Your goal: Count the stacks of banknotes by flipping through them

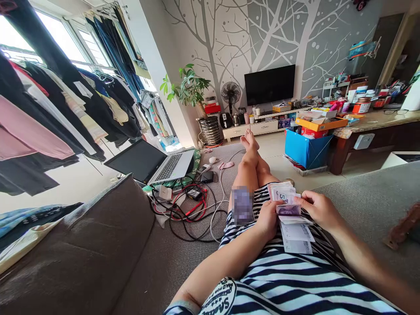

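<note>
**Left hand (268, 218) and right hand (320, 210) pinching purple-and-white paper banknotes (288, 210)**

Lower right of centre, both hands are holding the overlapping banknotes between thumb and fingers, above a navy-and-white striped cloth garment (295, 276). Tangled black, red and white cables (190, 212) are lying on the grey fabric sofa (183, 262) left of centre, an open silver laptop (169, 168) resting beyond.

Purple and whitish banknotes (289, 210), overlapping, loosely fanned, between both hands (268, 215) (317, 209)

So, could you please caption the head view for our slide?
On a grey fabric sofa, left fingers and right fingers hold purple-and-white rectangular paper notes over navy-and-white striped clothing.
</note>
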